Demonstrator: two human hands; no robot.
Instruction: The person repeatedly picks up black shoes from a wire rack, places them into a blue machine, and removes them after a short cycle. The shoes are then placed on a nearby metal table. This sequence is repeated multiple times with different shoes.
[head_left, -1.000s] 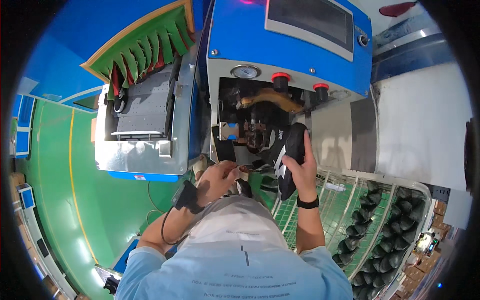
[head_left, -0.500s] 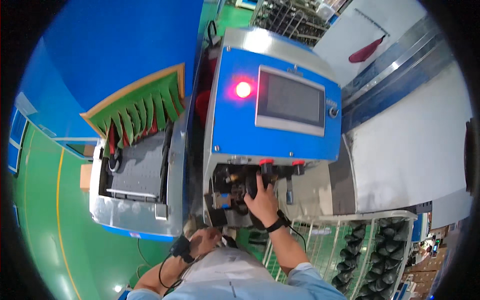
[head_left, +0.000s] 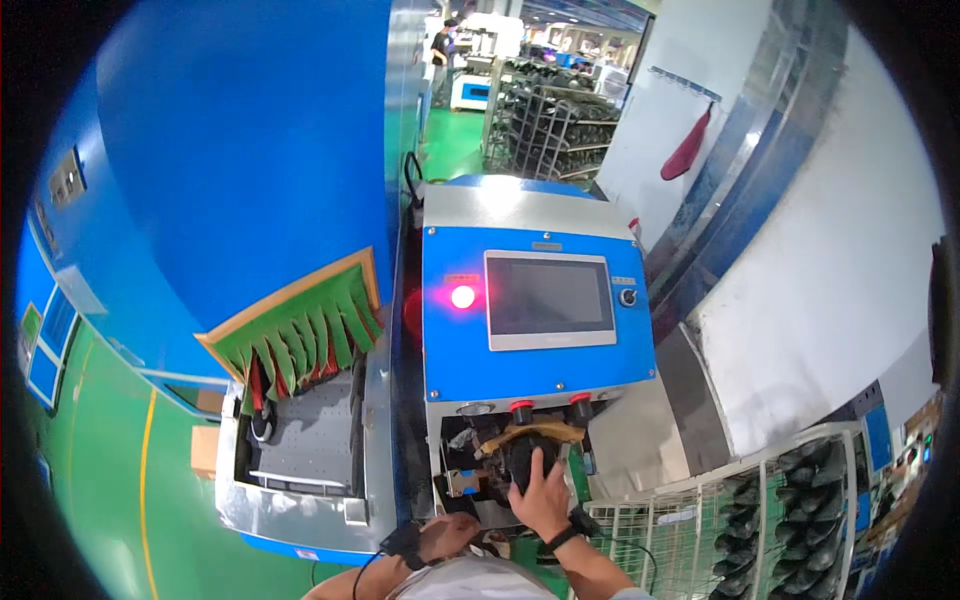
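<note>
My right hand reaches in under the front of the blue machine. Its fingers lie around a black shoe, which stands at the machine's opening below two red-collared knobs. Over the top of the shoe curves a tan band. Left of the shoe are metal clamp parts, partly in shadow. Low in front of my body, my left hand is curled near the machine's lower edge; what its fingers hold, if anything, is hidden.
A conveyor with green flaps stands at the left, one shoe at its mouth. A white wire rack with several dark shoes stands at the right. The machine has a dark screen and a lit red lamp.
The view has tilted up, so the machine sits lower in the picture. The tan band now curves over the shoe, where it did not show before. My right hand stays on the shoe.
</note>
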